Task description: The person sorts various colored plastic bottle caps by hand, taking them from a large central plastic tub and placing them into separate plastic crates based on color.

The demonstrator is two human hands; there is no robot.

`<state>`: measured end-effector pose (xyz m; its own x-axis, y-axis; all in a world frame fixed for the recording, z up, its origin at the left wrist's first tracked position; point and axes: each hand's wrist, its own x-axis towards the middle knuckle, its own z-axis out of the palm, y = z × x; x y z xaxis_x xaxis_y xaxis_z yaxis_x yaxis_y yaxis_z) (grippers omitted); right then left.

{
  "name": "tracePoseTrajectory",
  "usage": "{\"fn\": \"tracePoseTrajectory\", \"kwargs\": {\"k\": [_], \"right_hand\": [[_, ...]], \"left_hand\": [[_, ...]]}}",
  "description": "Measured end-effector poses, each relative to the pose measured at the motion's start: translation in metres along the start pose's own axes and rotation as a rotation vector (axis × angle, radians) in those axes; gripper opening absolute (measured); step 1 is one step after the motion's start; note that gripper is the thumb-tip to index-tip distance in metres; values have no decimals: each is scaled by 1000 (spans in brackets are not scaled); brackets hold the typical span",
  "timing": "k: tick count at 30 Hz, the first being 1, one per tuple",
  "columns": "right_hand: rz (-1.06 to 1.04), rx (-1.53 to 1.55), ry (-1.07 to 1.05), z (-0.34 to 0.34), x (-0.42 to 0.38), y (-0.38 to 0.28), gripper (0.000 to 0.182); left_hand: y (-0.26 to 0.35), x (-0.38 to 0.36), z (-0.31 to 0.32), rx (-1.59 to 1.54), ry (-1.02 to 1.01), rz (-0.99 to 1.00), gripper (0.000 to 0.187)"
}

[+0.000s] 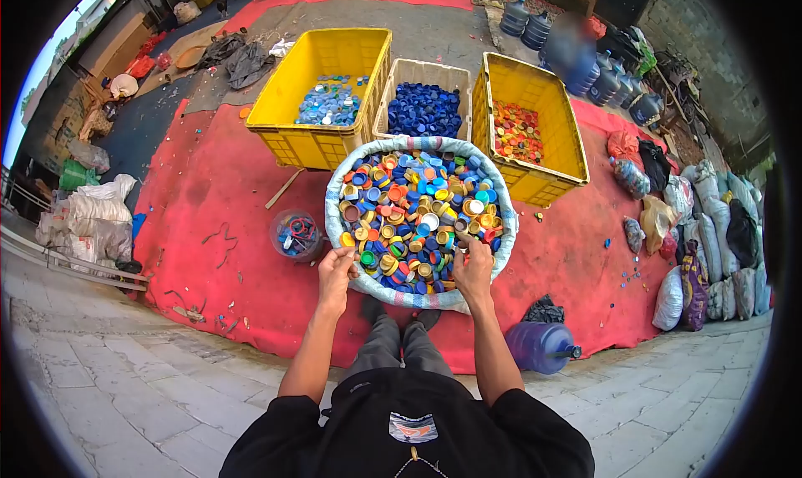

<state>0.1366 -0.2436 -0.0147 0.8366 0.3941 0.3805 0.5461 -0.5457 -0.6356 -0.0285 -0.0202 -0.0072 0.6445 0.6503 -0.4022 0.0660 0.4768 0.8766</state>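
Note:
A round basket lined with pale blue cloth (336, 195) is full of mixed bottle caps (424, 195) in blue, orange, yellow, green and white. My left hand (337, 271) is closed at the basket's near left rim, fingertips pinched beside a yellow-orange cap (347, 239); what the pinch holds is hidden. On the right side, my right hand (474, 269) reaches over the rim, its thumb and forefinger closed on a bottle cap among the pile. Beyond the basket stand a yellow crate (274, 114) with light blue caps, a white crate (428, 70) with dark blue caps, and another yellow crate (547, 177) with red-orange caps.
Left of the basket, a clear bucket (296, 236) holds small coloured pieces. A large blue water bottle (541, 347) lies on the red ground sheet (209, 194) at lower right. Stuffed sacks (712, 227) line the right side, and white sacks (96, 221) lie at left.

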Motion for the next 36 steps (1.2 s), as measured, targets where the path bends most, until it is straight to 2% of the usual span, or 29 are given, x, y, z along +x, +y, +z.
{"fn": "tracePoseTrajectory", "kwargs": {"k": [9,17,27,30,36], "right_hand": [[-54,-81,-128,15,33,-16,32],[-111,-144,-138,26,54,-17,30],[-177,-263,-194,46,72,-17,35],[-168,-318,-265,46,74,-21,26],[-209,-327,-151,55,69,-12,28]], "left_hand": [[-12,-5,-11,41,9,45,13],[-14,-15,5,116,1,33,15],[-23,-18,-5,162,4,47,15],[-26,-18,-5,170,-1,50,15],[-24,-18,6,198,-19,63,16]]}}
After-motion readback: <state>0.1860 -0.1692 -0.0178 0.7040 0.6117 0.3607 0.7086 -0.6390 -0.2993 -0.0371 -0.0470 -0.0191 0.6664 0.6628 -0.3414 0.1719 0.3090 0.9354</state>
